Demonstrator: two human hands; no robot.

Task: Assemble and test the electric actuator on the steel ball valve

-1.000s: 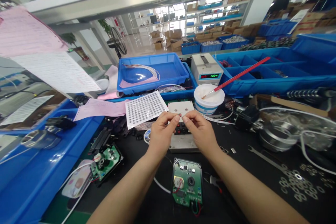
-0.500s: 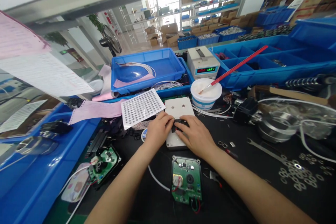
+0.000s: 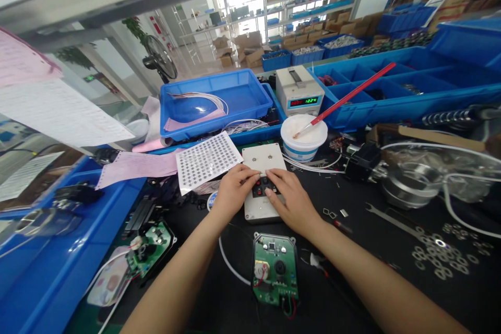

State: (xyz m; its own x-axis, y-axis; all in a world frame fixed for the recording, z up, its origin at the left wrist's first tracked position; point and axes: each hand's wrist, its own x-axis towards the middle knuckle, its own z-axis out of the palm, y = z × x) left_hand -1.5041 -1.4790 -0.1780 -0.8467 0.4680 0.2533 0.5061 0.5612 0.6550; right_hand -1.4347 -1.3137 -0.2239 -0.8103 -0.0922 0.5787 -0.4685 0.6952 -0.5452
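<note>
A grey metal fixture plate [image 3: 261, 159] lies on the black bench mat, with a small black part with red dots [image 3: 261, 187] set in its middle. My left hand [image 3: 232, 191] rests on the plate's left side, its fingertips on the black part. My right hand [image 3: 291, 200] lies on the right side, fingertips pressing the same part. Nearer to me lies a green circuit board [image 3: 274, 269] with red and black wires. A white sheet of small round stickers [image 3: 206, 161] sits left of the plate.
A white tub [image 3: 303, 138] holding a red-handled brush [image 3: 344, 99] stands behind the plate, beside a power supply [image 3: 299, 90]. Blue bins [image 3: 213, 103] line the back and left. A second circuit board [image 3: 147, 249] lies left; washers [image 3: 440, 258] and a wrench [image 3: 389, 218] lie right.
Both hands came down from holding something small in the air above the plate and now press on the black part in the plate. The view shifted slightly.
</note>
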